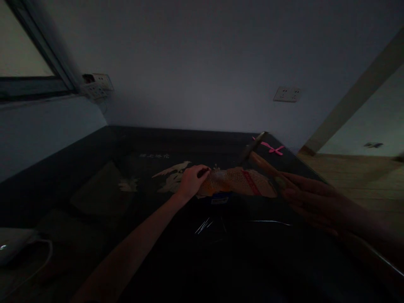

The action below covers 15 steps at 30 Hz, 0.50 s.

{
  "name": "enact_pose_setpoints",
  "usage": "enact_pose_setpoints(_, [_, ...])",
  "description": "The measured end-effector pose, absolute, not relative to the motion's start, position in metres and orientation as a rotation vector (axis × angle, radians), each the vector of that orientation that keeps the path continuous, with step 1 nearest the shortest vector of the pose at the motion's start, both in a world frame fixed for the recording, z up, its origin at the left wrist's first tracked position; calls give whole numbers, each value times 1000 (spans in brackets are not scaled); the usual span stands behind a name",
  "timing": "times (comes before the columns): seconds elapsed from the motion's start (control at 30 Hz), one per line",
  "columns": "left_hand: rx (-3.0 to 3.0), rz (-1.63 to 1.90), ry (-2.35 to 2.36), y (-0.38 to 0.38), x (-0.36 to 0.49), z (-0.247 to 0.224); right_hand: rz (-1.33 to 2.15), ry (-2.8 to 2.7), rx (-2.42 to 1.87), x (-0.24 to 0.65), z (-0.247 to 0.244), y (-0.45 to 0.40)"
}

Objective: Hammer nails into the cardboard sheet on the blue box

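Note:
On the dark table lies a speckled orange package [235, 181] with a red band and a small blue label on its near side. My left hand [192, 181] is closed on the left end of this package, its fingertips curled at the edge. My right hand [309, 195] wraps round the wooden handle of a hammer [252, 148]. The dark hammer head is raised above the far side of the package, apart from it as far as I can tell. Dim light hides the fingers of my right hand in part.
A pink ribbon-like strip [274, 149] lies near the far right corner of the dark table [176, 141], which carries a pale bird print. The wall behind has sockets [287, 94]. A white device [14, 244] with a cable is at lower left.

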<state>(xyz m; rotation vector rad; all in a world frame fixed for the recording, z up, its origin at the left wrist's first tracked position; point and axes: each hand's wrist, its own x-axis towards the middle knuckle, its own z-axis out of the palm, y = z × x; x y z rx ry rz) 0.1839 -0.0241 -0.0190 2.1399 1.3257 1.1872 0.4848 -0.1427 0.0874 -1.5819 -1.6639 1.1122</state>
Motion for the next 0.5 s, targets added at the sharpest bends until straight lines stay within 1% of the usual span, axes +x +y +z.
enact_pose_setpoints(0.17, [2121,1176,1346,-23,184,-21,1300,-1588,-1368,429,102,-136])
enact_pose_setpoints(0.33, [2092,1184,1399,-22,185,-23,1415,-1709,-1351,409,82,-122])
enact_pose_setpoints(0.5, [2091,1161,1410,-22,186,-22,1376,-1733,-1351,402,77,-117])
